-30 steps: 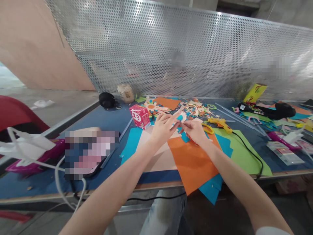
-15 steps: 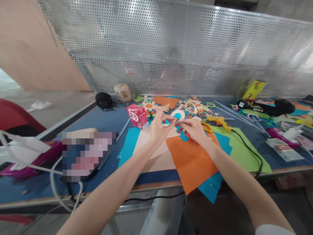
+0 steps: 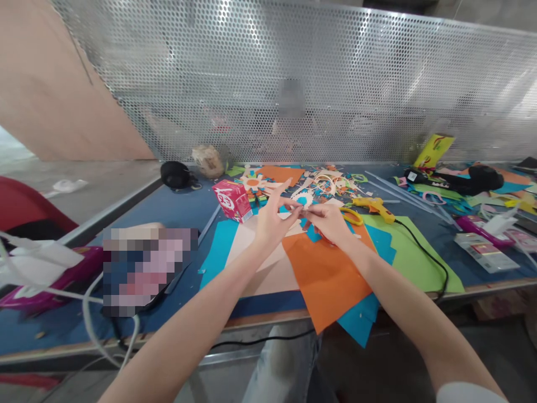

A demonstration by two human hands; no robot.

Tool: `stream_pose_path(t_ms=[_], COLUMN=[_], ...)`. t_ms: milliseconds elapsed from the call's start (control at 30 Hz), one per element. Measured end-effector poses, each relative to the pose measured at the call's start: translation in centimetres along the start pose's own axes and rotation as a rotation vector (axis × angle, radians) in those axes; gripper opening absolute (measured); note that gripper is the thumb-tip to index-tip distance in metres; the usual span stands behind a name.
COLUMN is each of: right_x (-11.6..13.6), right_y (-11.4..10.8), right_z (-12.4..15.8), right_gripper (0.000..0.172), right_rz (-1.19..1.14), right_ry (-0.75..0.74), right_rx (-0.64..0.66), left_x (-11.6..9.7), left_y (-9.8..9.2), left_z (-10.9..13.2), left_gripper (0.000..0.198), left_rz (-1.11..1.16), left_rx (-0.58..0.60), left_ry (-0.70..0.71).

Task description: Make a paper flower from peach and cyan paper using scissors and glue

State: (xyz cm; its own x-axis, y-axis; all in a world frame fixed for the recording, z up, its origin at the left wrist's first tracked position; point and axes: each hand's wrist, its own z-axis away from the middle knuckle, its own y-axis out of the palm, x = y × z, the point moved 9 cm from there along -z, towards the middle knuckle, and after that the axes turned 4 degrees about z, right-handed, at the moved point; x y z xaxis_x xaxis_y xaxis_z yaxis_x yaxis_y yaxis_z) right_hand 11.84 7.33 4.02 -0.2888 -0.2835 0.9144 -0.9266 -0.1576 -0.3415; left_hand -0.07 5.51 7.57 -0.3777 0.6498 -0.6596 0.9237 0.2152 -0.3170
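Between my hands is a small white fringed paper piece with a blue centre (image 3: 302, 200). My left hand (image 3: 273, 218) pinches its lower edge between thumb and a finger, with the index finger raised. From the other side, my right hand (image 3: 327, 221) pinches the same edge, its fingertips meeting those of the left. Orange-handled scissors (image 3: 353, 216) lie partly hidden by the right hand. Beneath the hands are sheets of pale pink (image 3: 268, 268), orange (image 3: 327, 280) and blue paper (image 3: 218, 240).
A pink box (image 3: 232, 201) stands left of my hands. Paper scraps (image 3: 331, 182) are heaped behind them. A yellow glue gun (image 3: 375, 207) with a black cord lies to the right, by green paper (image 3: 423, 257). Perforated metal (image 3: 235, 73) rises behind the table.
The fringed piece is tilted further, so its blue centre shows less. Both hands keep their pinch at its lower edge. The whole view has shifted slightly.
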Motion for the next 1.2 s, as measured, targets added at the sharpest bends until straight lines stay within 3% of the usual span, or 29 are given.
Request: stream_pose_path(t_ms=[233,333,533,700,933,1200], right_x=[-2.0,-2.8,-2.9,-2.5,-2.5,-2.7], right_y=[0.7,0.6,0.2,-0.8,-0.4,-0.5], right_z=[-0.1,-0.1,-0.1,-0.2,-0.3,-0.3], right_gripper=[0.030,0.030,0.027,0.026,0.027,0.025], right_rz=[-0.374,-0.383,-0.360,-0.248,-0.242,-0.242], right_ry=[0.190,0.254,0.261,0.215,0.199,0.241], right_rx=[0.037,0.006,-0.021,-0.082,-0.007,-0.019], left_x=[-0.8,-1.5,-1.8,-1.5,-1.1,-0.6], left_y=[0.6,1.1,2.1,2.1,2.0,2.5], left_z=[0.2,0.3,0.6,0.6,0.5,0.3], left_gripper=[0.061,0.056,0.032,0.025,0.037,0.032], left_rz=[-0.043,-0.052,-0.156,-0.113,0.088,0.131], left_rx=[0.072,0.133,0.232,0.225,0.255,0.335], left_ry=[0.173,0.256,0.289,0.232,0.091,0.037])
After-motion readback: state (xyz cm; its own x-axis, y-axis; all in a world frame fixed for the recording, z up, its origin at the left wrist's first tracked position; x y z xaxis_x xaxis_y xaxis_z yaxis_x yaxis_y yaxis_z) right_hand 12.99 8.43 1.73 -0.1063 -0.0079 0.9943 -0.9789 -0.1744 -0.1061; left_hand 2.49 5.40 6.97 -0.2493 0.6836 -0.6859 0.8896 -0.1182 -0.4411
